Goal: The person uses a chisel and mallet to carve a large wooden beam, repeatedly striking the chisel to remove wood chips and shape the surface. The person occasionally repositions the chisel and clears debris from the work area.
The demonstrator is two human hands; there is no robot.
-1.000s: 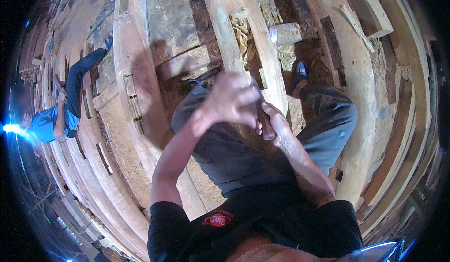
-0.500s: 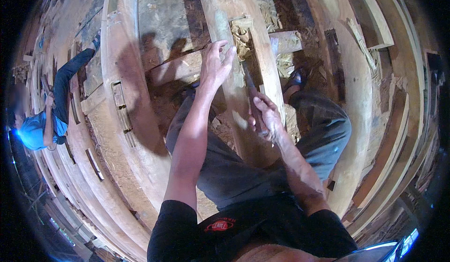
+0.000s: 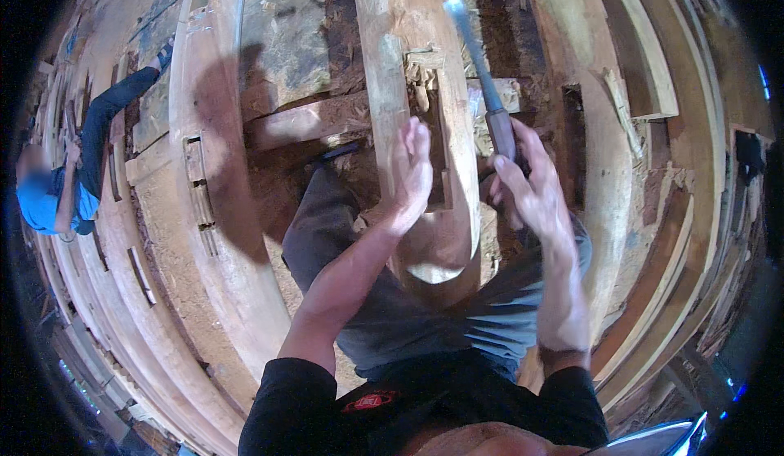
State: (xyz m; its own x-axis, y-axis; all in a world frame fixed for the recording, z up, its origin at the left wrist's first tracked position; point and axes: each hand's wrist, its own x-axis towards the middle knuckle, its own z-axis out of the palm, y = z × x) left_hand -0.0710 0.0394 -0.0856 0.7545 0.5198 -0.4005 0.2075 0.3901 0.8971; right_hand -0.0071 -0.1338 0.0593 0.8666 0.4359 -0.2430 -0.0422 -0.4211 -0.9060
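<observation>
My right hand holds a chisel by its brown handle, to the right of a long timber beam. The long metal blade points up and away, raised off the wood. Flat and with fingers extended, my left hand is at the left side of a slot cut in the beam; whether it touches the wood I cannot tell. Curled wood shavings lie in the slot's far end. The beam's rounded near end lies between my knees.
Long slotted timbers lie on the left and right. A crosspiece runs under the beam. A splintered strip rests on the right timber. At far left sits another person in blue, among more timbers.
My right hand has lifted the chisel out of the slot and swung it up to the right. My left hand has come nearer and to the right, its fingers straighter.
</observation>
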